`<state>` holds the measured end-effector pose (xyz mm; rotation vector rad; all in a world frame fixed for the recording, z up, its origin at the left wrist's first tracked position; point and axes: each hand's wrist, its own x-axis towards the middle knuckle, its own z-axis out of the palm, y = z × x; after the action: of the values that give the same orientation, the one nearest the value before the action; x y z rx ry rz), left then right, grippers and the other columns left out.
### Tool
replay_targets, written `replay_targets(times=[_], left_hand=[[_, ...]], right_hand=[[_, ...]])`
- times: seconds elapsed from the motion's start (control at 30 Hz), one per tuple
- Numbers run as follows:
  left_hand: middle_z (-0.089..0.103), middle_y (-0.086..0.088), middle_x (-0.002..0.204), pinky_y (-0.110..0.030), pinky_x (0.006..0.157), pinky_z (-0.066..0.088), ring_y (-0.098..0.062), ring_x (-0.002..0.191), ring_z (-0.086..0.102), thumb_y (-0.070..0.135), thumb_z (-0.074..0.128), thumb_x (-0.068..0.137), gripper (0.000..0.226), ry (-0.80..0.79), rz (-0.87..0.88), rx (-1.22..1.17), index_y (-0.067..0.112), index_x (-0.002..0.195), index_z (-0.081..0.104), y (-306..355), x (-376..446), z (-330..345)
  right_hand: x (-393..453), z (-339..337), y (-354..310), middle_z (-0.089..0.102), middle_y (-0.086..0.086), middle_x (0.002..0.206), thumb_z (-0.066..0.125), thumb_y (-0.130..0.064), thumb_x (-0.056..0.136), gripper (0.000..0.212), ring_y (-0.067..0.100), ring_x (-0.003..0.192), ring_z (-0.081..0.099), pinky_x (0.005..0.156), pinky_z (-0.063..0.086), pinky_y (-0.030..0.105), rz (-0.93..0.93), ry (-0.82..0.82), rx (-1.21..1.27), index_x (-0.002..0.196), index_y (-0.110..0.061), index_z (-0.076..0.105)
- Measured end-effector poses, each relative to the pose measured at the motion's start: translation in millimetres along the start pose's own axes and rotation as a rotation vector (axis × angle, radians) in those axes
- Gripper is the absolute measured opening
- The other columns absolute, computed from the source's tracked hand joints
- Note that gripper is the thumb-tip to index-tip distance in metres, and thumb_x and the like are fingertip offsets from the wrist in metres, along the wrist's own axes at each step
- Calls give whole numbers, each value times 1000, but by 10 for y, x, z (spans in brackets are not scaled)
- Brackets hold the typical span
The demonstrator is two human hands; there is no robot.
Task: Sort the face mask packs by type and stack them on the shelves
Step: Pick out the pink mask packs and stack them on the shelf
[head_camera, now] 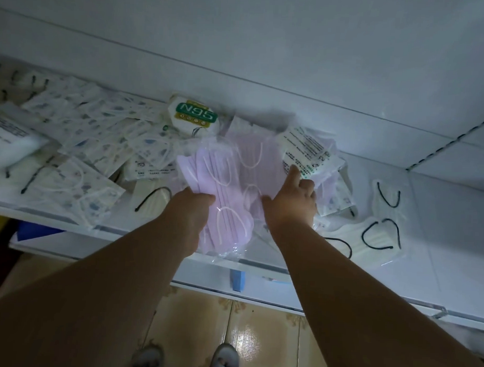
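Left hand (192, 209): fingers curled round the left edge of the clear plastic packs of pale lilac pleated face masks (230, 183), thumb side uppermost; the fingertips are hidden under the packs. Right hand (291, 201): index finger straight, its tip resting on the printed white label of a further lilac mask pack (305, 150); thumb lying against the right edge of the fanned lilac packs; remaining fingers loosely bent, and whether they hold anything cannot be told.

The lilac packs lie fanned between the two hands on the white upper shelf (440, 217), their near ends overhanging its front edge. Just behind them, against the white back panel (267, 47), stands a white pack with a green N95 label (195, 115).

Left of the hands, overlapping packs of white patterned masks (86, 128) cover the shelf, reaching its front edge. Right of the hands lie cream masks with black ear loops (381, 235), near the front edge; a bare strip of shelf shows beyond them toward the right wall.

Below the front edge, a lower white shelf (341, 299) projects, carrying a blue object (237, 279) of uncertain kind. Beneath, a glossy beige tiled floor (243, 334) and the toes of grey slippers (226, 358).
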<state>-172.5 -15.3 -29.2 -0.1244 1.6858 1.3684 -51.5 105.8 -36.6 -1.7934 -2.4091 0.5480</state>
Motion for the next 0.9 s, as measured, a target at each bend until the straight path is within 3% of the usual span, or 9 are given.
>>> replay_targets(times=[0.1, 0.2, 0.27, 0.37, 0.47, 0.6, 0.67, 0.77, 0.9], left_hand=[[42, -4, 68, -25, 54, 27, -17, 58, 38, 16, 58, 99, 35, 8, -1, 44, 0, 131, 57, 1, -33, -31], [43, -5, 67, -26, 54, 29, -18, 57, 39, 14, 58, 99, 16, 8, 13, 72, 11, 114, 61, 31, -35, -60], [52, -10, 75, -29, 63, 40, -23, 64, 48, 15, 61, 96, 8, 51, 45, 102, 9, 101, 60, 52, -34, -75], [65, -11, 99, -44, 88, 49, -31, 88, 60, 20, 66, 84, 14, 110, 71, 107, 15, 97, 66, 66, -11, -119], [63, -10, 98, -41, 84, 45, -30, 87, 57, 17, 62, 92, 14, 112, 58, 112, 12, 104, 65, 54, 32, -224], [62, -10, 93, -35, 74, 45, -28, 78, 56, 22, 63, 93, 17, 117, 38, 116, 11, 106, 63, 49, 69, -381], [56, -12, 84, -31, 66, 41, -27, 68, 51, 26, 65, 88, 20, 82, 21, 138, 9, 98, 62, 50, 75, -427], [58, -10, 92, -36, 76, 46, -27, 81, 56, 17, 61, 94, 14, 53, 57, 180, 12, 107, 60, 50, 89, -425], [59, -9, 105, -44, 91, 49, -29, 97, 59, 11, 57, 98, 29, 97, 62, 172, 4, 126, 58, 87, 118, -450]], right_hand=[[43, -15, -43, 38, 12, 134, 69, -14, 85, 67, 38, 110, 55, 84, 43, 38, 96, 20, 210, 140, -16, 30], [67, 6, -105, 45, 11, 135, 75, -27, 82, 71, 36, 118, 52, 91, 46, 39, 169, -75, 253, 138, -11, 34], [80, 50, -142, 56, 10, 130, 79, -38, 77, 75, 35, 118, 55, 98, 49, 47, 208, -139, 225, 134, -11, 38], [118, 67, -199, 66, 6, 108, 73, -30, 80, 39, 32, 104, 62, 92, 52, 43, 182, -163, 198, 110, -16, 53], [124, 41, -253, 64, 3, 91, 66, -22, 84, 15, 30, 96, 64, 80, 52, 33, 191, -226, 272, 97, -16, 62], [77, 95, -338, 60, 6, 116, 76, -34, 78, 57, 30, 104, 60, 88, 52, 38, 208, -208, 275, 128, -17, 55], [81, 131, -388, 60, 3, 106, 79, -27, 77, 57, 26, 96, 60, 83, 50, 33, 244, -206, 387, 126, -14, 52], [92, 162, -461, 65, 5, 99, 79, -24, 78, 43, 28, 91, 64, 83, 55, 35, 268, -231, 489, 113, -10, 60], [59, 94, -510, 68, 6, 89, 72, -16, 84, 13, 31, 90, 67, 87, 58, 44, 265, -180, 622, 90, -16, 60]])
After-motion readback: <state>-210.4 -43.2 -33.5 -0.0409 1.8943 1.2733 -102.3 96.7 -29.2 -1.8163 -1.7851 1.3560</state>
